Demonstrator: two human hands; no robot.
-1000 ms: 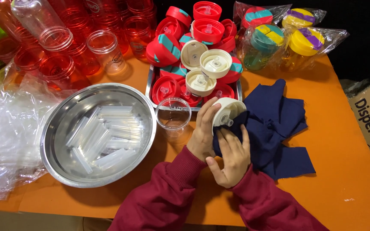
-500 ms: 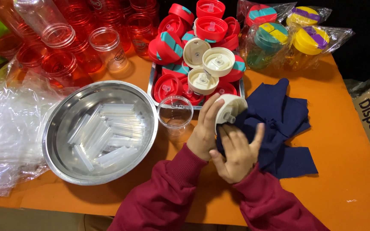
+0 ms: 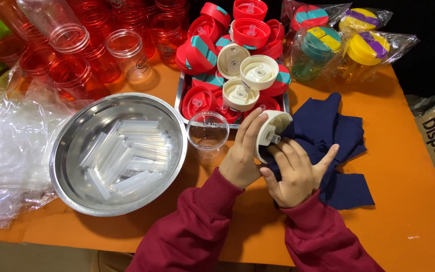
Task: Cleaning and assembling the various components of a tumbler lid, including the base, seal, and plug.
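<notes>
Table (image 3: 409, 201), orange and crowded, is where I'd worry first: the steel bowl (image 3: 71, 146) of clear tubes (image 3: 119, 156) sits near the front edge, and a sleeve could nudge it. The navy cloth (image 3: 338, 136) lies bunched under my right hand (image 3: 298, 174), whose spread fingers press it against the cream lid (image 3: 273, 128); it could snag the lid's small spout. My left hand (image 3: 240, 158) grips that lid at its rim, tilted on edge just above the cloth. The empty clear cup (image 3: 207, 136) stands just beside my left knuckles, so I judge one twist could topple it.
</notes>
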